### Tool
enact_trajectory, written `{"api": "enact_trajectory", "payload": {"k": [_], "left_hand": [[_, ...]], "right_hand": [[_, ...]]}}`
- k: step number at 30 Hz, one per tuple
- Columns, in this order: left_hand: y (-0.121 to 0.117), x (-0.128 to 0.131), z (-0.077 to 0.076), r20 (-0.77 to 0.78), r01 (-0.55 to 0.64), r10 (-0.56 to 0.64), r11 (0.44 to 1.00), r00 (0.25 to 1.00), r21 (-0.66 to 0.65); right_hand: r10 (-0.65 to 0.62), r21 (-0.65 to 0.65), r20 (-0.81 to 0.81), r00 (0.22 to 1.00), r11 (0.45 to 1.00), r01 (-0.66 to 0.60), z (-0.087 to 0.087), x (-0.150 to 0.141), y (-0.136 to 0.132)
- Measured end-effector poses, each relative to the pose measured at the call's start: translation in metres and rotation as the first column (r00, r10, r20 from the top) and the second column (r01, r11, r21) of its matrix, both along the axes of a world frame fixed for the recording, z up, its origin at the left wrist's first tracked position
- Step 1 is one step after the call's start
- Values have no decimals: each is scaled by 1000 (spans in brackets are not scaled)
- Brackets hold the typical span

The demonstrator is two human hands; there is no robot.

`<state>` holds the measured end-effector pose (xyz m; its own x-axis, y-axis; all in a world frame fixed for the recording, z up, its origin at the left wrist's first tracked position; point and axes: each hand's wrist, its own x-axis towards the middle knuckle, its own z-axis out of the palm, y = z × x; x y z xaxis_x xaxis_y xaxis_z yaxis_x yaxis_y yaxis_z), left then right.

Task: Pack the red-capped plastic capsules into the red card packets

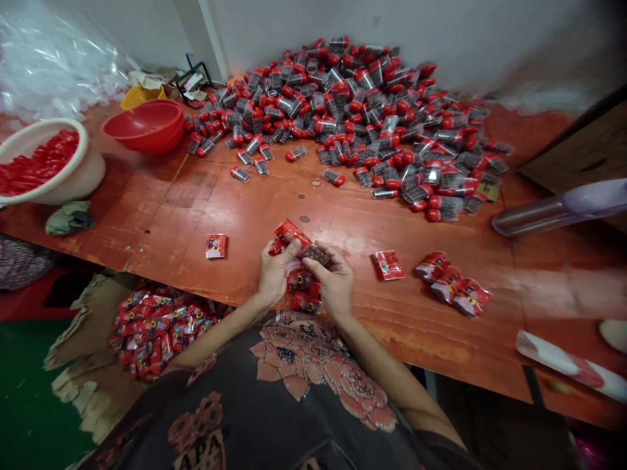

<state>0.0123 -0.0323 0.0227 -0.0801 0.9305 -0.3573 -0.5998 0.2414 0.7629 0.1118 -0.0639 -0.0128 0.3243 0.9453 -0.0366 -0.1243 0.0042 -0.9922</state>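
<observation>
Head view. Left hand [277, 273]: clamped on a red foil sachet [289, 235], thumb pressed across its face; right hand [334, 282]: clamped on a clear capsule [316, 254] with dark contents, gripped between thumb and fingers; the two hands held together, the capsule against the sachet's edge, both over the near edge of an orange-red wooden tabletop [274, 209]; further red sachets [301, 290] lie directly beneath the hands.

On the tabletop: a large heap of red-capped clear capsules [353, 111] against the wall, ahead of the hands; a few stray capsules [296, 153] at its front; one single sachet [216, 246] left of the hands; another [387, 265] right of them; a small overlapping group of sachets [450, 284] further right; a white basin of red pieces [42, 160] at far left; nested red plastic bowls [143, 125] beside it.

Below the table edge, left: a mound of sachets [157, 329] on torn cardboard [85, 339]. Foreground: the person's dark floral top [304, 391].
</observation>
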Motion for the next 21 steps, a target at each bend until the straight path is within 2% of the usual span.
{"api": "enact_trajectory", "payload": {"k": [3, 9, 15, 19, 21], "left_hand": [[5, -6, 0, -27, -9, 9, 1000, 1000, 8], [8, -9, 0, -98, -39, 41, 999, 994, 21], [9, -9, -4, -148, -44, 45, 999, 988, 9], [10, -11, -6, -204, -34, 35, 999, 978, 9], [8, -13, -4, -180, -32, 35, 999, 983, 21]], "right_hand": [[19, 6, 73, 997, 1000, -19, 3, 6, 1], [32, 25, 71, 997, 999, -34, 6, 2, -2], [54, 5, -4, 999, 999, -54, 4, 0, -2], [68, 10, 41, 997, 998, -69, 2, 0, -4], [63, 22, 76, 995, 998, -65, 2, 0, -5]]}}
